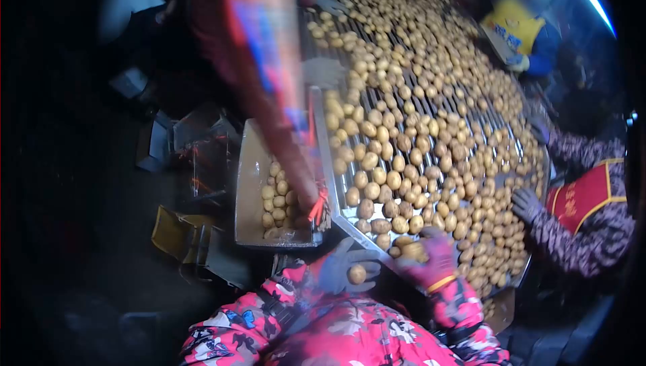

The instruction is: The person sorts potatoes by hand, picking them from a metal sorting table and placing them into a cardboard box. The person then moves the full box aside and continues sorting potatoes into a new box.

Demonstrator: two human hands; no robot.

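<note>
My left hand, in a grey-blue glove, is in front of my body by the table's near corner. A single potato rests in it, against the palm and fingers. My right hand, in a pink glove with a yellow cuff, reaches over the near edge of the sorting table. Its fingers curl round a potato, somewhat blurred. Many loose potatoes cover the rollers beyond both hands.
A metal rim borders the roller table. Left of it stands a box partly filled with potatoes. A blurred sleeved arm crosses above the box. Gloved co-workers stand right, one with a purple patterned sleeve. A yellow chair stands left.
</note>
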